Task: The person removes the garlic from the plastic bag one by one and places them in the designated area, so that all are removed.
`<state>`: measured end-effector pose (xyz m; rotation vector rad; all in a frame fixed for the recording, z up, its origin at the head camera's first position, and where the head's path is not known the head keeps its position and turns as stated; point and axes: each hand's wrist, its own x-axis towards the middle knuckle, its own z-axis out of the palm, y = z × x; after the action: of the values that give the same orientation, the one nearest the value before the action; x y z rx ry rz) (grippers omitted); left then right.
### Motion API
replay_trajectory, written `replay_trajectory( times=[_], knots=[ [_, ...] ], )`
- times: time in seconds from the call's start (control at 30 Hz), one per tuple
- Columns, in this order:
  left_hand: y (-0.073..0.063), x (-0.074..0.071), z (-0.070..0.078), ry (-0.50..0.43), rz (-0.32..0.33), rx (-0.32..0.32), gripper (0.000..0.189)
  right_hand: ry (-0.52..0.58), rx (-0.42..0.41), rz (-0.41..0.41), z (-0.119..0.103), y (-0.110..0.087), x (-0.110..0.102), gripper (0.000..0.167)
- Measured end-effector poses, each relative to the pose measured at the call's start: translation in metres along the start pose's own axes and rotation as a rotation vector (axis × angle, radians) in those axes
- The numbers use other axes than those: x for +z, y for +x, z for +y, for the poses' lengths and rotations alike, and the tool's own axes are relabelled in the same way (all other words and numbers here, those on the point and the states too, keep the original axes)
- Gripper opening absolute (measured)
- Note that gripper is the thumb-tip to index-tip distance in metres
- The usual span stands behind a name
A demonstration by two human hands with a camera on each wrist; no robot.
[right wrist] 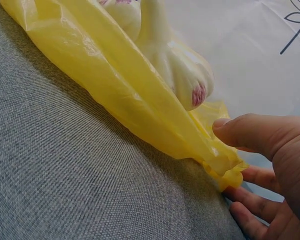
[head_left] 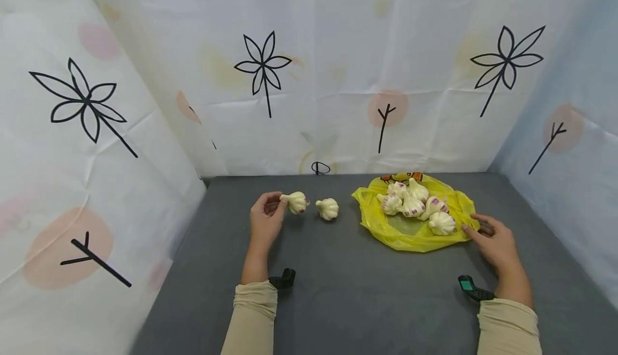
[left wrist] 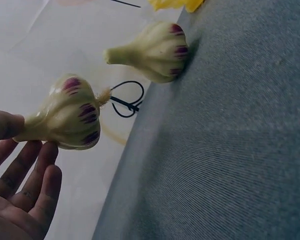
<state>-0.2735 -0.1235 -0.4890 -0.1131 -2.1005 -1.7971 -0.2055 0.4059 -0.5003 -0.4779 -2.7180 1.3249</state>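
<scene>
My left hand (head_left: 266, 220) pinches a garlic bulb (head_left: 296, 202) by its stem, between thumb and fingers. The left wrist view shows this held bulb (left wrist: 70, 116) with purple streaks and a root tuft, root end pointing away from the hand. Just to its right, a second garlic bulb (head_left: 328, 209) lies on the table. At the right, a yellow plastic bag (head_left: 410, 243) is spread with its rim rolled down around several white and purple garlic bulbs (head_left: 412, 205). My right hand (head_left: 497, 242) holds the bag's right edge, thumb on the inner side and fingers outside.
The grey cloth-covered table (head_left: 338, 301) runs back to a pale patterned curtain (head_left: 314, 76), which also closes off both sides. A black band device (head_left: 284, 280) sits on the left wrist, and another device (head_left: 475, 289) on the right.
</scene>
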Motion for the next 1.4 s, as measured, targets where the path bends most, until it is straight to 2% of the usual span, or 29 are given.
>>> replay_trajectory(
  times=[0.23, 0.63, 1.1, 1.4],
  knots=[
    [0.000, -0.001, -0.009, 0.065, -0.010, -0.021, 0.021, 0.022, 0.022, 0.004, 0.001, 0.000, 0.002, 0.074],
    [-0.001, 0.003, -0.015, 0.131, -0.060, -0.111, 0.022, 0.033, 0.024, 0.009, 0.001, 0.003, 0.001, 0.075],
    [-0.002, 0.003, -0.020, 0.187, -0.065, -0.115, 0.027, 0.045, 0.002, 0.018, 0.000, 0.001, 0.003, 0.072],
    [-0.002, 0.000, -0.018, 0.183, -0.078, -0.114, 0.029, 0.043, -0.008, 0.018, 0.002, 0.002, 0.003, 0.072]
  ],
)
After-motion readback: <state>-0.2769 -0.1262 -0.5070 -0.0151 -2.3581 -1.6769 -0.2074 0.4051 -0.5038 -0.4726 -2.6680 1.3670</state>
